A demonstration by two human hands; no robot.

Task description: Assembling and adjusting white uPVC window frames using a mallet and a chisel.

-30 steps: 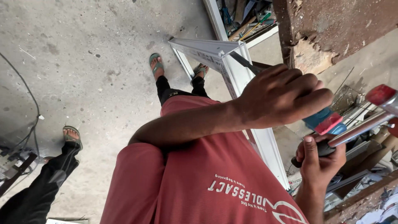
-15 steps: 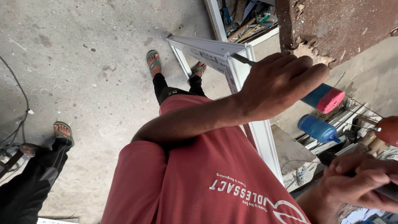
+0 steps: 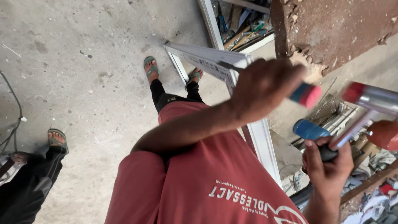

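Note:
My left hand point(image 3: 265, 85) reaches across my red shirt and is closed around a chisel-like tool with a blue and red handle point(image 3: 306, 94). Its thin metal blade point(image 3: 226, 65) rests on the corner of a white window frame point(image 3: 215, 62) standing on the floor. At the lower right, my right hand point(image 3: 327, 166) grips the black handle of a mallet point(image 3: 365, 103) with a chrome shaft and red faces. The mallet is raised to the right of the tool handle and is blurred.
A second person stands at the left, with black trousers point(image 3: 25, 191) and a sandalled foot point(image 3: 56, 139). A rough brown wall block point(image 3: 331, 29) is at the upper right. A blue cylinder point(image 3: 309, 129) and assorted tools lie on a rack point(image 3: 331, 116) at the right. The floor is concrete point(image 3: 83, 62).
The mallet was lower and further right half a second ago; now my right hand has brought it up beside the tool handle. My left hand stays on the frame corner.

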